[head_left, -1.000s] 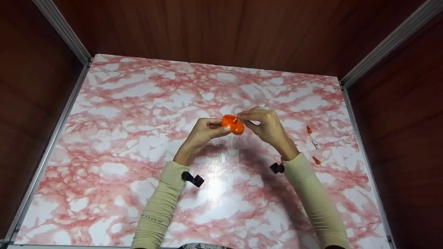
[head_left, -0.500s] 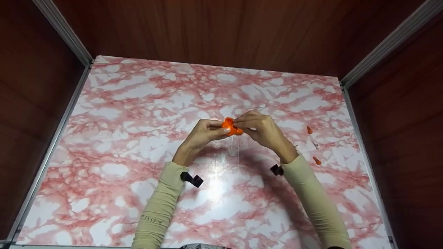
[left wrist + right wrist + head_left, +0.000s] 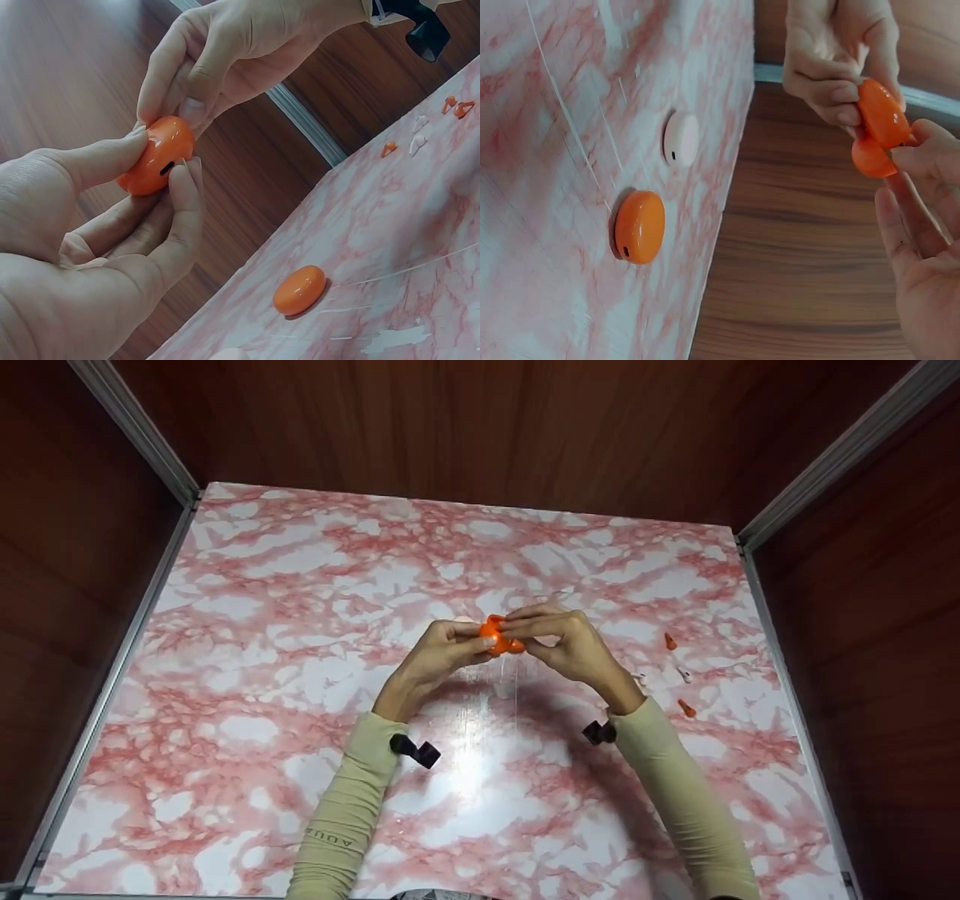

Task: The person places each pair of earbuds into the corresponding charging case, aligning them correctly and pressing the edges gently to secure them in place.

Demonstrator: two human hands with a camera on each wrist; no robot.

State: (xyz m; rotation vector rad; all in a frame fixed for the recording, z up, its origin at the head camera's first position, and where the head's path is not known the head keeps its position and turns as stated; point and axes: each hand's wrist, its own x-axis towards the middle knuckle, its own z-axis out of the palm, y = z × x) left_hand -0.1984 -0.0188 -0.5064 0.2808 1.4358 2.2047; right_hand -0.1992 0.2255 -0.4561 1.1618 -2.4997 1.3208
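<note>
Orange case (image 3: 159, 154), glossy, held up above the table between both hands. The right wrist view shows two rounded halves parted, joined on one side; the lower half (image 3: 871, 159) hangs angled from the upper. A dark slot sits on the outer shell in the left wrist view.

Handling, judged: light, hard-shelled, probably plastic; the polished curve likely slides under dry fingertips. The joint between the halves looks like the weak point, so prying there is unwise. Best hold: thumb and fingers across the broad sides of the main half, leaving the mouth free.

Left hand (image 3: 441, 654): grasps the case in this way, thumb on one face, fingers bent against the other. Grip appears secure.

Right hand (image 3: 576, 636): fingertips touch the case at its mouth. Whether they pinch a small piece or merely press on the rim cannot be told; the contact is hidden.

Below, on the marbled table (image 3: 300, 780): a second orange case (image 3: 640, 226) and a pale case (image 3: 681, 140), both lying closed, near each other but apart.

Farther out, toward the person's right: small stemmed pieces, among them an orange piece (image 3: 670, 641) and a white piece (image 3: 684, 675). Likely light and easily rolled; pinch by the stem.
</note>
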